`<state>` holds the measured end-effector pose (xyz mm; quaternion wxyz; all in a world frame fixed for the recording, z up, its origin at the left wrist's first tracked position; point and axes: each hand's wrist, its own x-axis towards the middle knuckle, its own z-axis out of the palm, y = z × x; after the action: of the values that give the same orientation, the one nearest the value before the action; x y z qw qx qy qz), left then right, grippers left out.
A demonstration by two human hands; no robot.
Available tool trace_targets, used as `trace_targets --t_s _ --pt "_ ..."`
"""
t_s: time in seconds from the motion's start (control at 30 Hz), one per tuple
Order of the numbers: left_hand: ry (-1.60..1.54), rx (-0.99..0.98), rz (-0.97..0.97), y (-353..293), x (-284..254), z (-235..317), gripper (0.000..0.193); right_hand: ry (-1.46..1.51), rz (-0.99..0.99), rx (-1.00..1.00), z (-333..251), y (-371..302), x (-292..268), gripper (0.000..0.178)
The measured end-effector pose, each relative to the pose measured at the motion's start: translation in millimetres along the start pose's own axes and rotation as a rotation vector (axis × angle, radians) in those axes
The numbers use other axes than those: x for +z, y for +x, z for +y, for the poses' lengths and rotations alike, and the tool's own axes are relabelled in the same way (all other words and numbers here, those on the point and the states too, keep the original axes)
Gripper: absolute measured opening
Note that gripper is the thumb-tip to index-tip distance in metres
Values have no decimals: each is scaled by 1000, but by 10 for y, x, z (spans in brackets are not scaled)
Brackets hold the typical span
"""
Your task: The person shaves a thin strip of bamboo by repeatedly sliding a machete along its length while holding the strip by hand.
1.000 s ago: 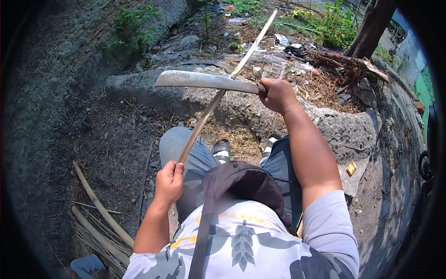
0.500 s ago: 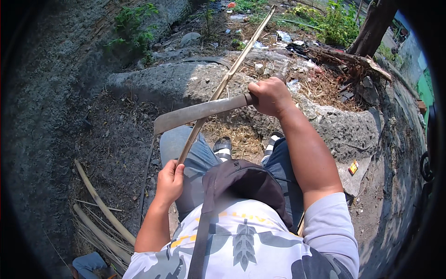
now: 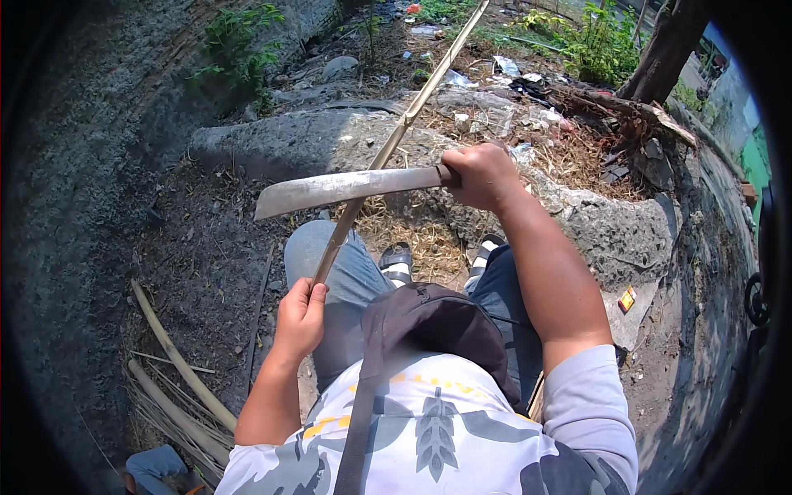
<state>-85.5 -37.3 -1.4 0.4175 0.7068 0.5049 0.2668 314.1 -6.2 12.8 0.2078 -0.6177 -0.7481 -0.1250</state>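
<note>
My right hand [image 3: 480, 175] is closed round the dark handle of a machete [image 3: 330, 188], whose broad blade points left and lies across a long split strip [image 3: 384, 153], bamboo or wood. Near my left knee, my left hand [image 3: 302, 318] grips the strip's lower end between thumb and fingers. From there the strip slants up and away to the right, past the top edge of the picture. A notch or joint shows on it just beyond the blade. Whether the edge bites into the strip or only rests on it, I cannot tell.
Several pale strips and thin sticks [image 3: 186, 388] lie on the ground at my left. A rough concrete ledge [image 3: 272, 148] crosses in front of my feet, with litter and dry grass behind it. A tree trunk [image 3: 664, 54] stands far right; a small yellow-red packet [image 3: 627, 299] lies nearer.
The machete blade has swung slightly, its tip now farther left and higher. The strip has shifted a little up and away. Both hands keep their holds.
</note>
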Motion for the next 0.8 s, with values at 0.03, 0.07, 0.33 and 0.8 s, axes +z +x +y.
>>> trace_targets --t_s 0.03,0.07,0.33,0.8 --pt "0 2 4 -5 7 -33 24 -23 28 -41 -53 9 15 12" --pt "-22 -15 -8 -20 6 -90 24 -47 56 -80 -106 24 5 11" --pt "230 58 41 -241 -315 -130 25 366 115 1063 955 -169 139 27" --pt "217 108 96 32 27 298 22 275 -46 493 217 -85 -173 17"
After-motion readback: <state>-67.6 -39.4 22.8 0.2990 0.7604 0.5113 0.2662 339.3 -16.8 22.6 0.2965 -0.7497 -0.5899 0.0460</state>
